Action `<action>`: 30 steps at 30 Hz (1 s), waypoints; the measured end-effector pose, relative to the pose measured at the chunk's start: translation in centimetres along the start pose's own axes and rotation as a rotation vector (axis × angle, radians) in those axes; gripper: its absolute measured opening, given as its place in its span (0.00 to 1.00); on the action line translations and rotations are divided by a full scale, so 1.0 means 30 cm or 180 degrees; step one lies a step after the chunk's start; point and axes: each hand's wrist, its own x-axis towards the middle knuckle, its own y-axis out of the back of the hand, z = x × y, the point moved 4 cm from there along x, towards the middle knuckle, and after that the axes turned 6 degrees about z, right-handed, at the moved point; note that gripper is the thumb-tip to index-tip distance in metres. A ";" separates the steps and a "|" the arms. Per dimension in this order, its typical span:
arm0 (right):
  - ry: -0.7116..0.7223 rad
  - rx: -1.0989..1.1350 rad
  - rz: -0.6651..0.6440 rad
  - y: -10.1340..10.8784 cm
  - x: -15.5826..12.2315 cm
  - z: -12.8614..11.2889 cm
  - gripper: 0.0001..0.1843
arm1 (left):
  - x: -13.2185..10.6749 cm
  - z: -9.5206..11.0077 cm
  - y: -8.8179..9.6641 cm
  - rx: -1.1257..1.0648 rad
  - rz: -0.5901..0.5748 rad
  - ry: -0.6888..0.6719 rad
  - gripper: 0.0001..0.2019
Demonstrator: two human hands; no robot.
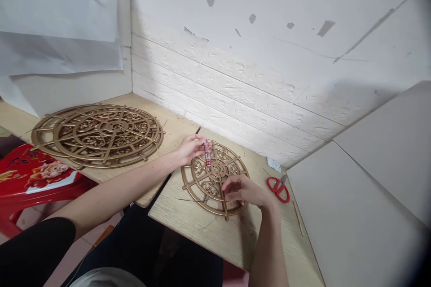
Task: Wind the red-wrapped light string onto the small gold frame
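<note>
A round gold openwork disc point(206, 187) with scrolled patterns lies flat on the light wooden table. Over its far left part, my left hand point(192, 149) grips a slim tube point(207, 154) printed in red and white, which slants down toward the disc's centre. My right hand point(247, 190) is low over the disc's near right side, thumb and fingers curled toward each other beside a spoke. Whatever may be between those fingertips is too small to make out. A dark thin strand point(190, 200) runs at the disc's left edge, and a yellowish thread point(226, 211) shows near its front rim.
Several similar gold discs point(101, 161) are stacked on the table at left. Red-handled scissors point(279, 189), a crumpled wrapper point(274, 164) and a thin stick point(298, 219) lie at right. A red stool point(37, 184) stands lower left. White walls point(215, 85) border the back and right.
</note>
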 end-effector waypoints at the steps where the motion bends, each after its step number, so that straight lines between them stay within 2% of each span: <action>1: -0.0037 0.0008 -0.0011 -0.004 0.002 -0.002 0.14 | 0.001 0.000 0.001 -0.0019 0.0003 0.0005 0.06; 7: 0.0038 -0.0306 0.0096 -0.001 -0.005 -0.010 0.10 | 0.006 -0.002 0.009 -0.0031 -0.0033 -0.0006 0.05; 12: 0.0203 -0.0608 0.0303 0.005 0.011 0.007 0.12 | 0.000 -0.004 0.004 -0.0043 -0.0005 0.0021 0.05; 17: 0.0182 -0.0669 0.0334 0.008 0.015 0.010 0.05 | 0.006 -0.019 0.002 0.0090 -0.0079 0.0055 0.05; 21: 0.0547 -0.0596 0.0389 0.005 0.006 -0.027 0.04 | 0.013 -0.024 0.009 0.0076 -0.0105 0.0034 0.04; 23: 0.0677 -0.0604 0.0324 -0.003 0.007 -0.037 0.05 | 0.017 -0.024 0.012 0.0070 -0.0112 0.0042 0.04; 27: 0.0455 -0.0731 0.0023 -0.021 0.018 -0.012 0.11 | 0.022 -0.022 0.016 0.0129 -0.0097 0.0072 0.04; 30: 0.0523 -0.0816 -0.0038 -0.021 0.020 0.001 0.17 | 0.018 -0.019 0.011 0.0154 -0.0120 0.0057 0.05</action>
